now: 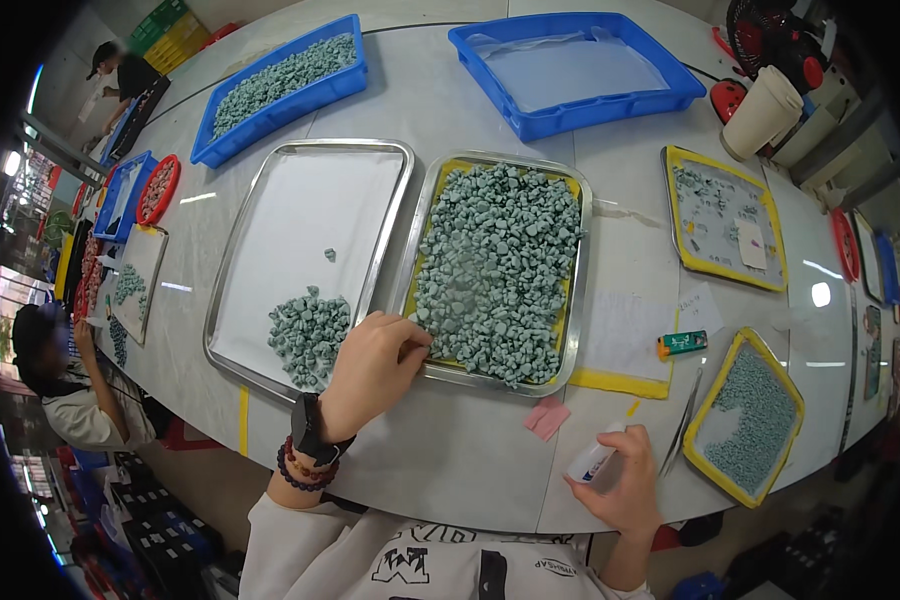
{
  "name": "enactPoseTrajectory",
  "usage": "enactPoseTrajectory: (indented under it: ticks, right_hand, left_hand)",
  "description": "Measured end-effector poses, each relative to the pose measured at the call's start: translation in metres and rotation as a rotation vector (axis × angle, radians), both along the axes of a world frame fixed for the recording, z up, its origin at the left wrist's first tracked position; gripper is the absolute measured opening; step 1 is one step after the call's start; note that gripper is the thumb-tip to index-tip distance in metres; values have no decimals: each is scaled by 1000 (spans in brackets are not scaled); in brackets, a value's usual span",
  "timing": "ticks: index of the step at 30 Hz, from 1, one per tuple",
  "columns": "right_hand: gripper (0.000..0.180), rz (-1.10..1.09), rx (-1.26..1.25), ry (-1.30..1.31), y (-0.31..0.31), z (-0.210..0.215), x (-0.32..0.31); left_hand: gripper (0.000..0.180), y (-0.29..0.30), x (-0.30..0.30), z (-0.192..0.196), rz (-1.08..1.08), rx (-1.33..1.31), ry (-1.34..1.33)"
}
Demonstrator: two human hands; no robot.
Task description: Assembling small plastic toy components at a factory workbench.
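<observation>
My left hand [380, 362], with a watch and beaded bracelets at its wrist, is at the near left corner of a metal tray [584, 270] heaped with grey-green stone-like pieces [500, 265]. Its fingers are pinched together, and whatever they hold is hidden. Left of it lies a second metal tray [232, 262] lined with white, bearing a smaller pile of the same pieces [308, 338] and one stray piece [330, 255]. Over the table's near edge, my right hand [632, 490] is closed around a small white bottle [592, 463].
Two blue bins [270, 125] [610, 108] stand at the back. Yellow-edged trays [730, 225] [748, 415] lie to the right, near a lighter [682, 343], tweezers [682, 420] and a pink scrap [546, 418]. A fan [770, 35] stands far right. Another person [80, 390] works at left.
</observation>
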State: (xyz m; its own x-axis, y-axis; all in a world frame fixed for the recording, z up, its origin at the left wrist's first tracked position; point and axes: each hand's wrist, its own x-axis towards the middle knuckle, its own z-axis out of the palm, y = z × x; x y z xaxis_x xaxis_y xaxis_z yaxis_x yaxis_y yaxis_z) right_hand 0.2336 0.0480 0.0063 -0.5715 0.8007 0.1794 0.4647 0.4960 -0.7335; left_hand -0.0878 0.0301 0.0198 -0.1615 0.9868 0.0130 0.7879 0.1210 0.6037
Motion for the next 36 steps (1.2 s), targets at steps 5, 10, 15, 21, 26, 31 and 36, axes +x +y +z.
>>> enactPoseTrajectory:
  ticks: [5,10,15,21,26,31,36]
  right_hand:
    - [68,-12,-36,60,-4,-10,-3]
    - [63,-84,53,332,-20,-19,-5]
    - [58,-24,22,782,-26,-5,-37]
    - [60,89,12,679,-13,-3,-51]
    - [64,153,-69,600,-12,1,-50]
    - [63,168,-88,596,-13,-4,-49]
    - [62,146,-91,588,-11,-5,-51]
  left_hand:
    - [7,-4,4,5,28,66,19]
    - [7,-21,24,18,7,293,-342]
    - [11,-33,60,-3,-77,-384,-1838]
    - [19,-29,73,-12,11,-483,-1708]
    - [26,-36,73,-29,-138,-293,-1530]
    - [26,-36,79,-26,-119,-194,-1460]
    - [24,-36,77,-19,-30,-354,-1562]
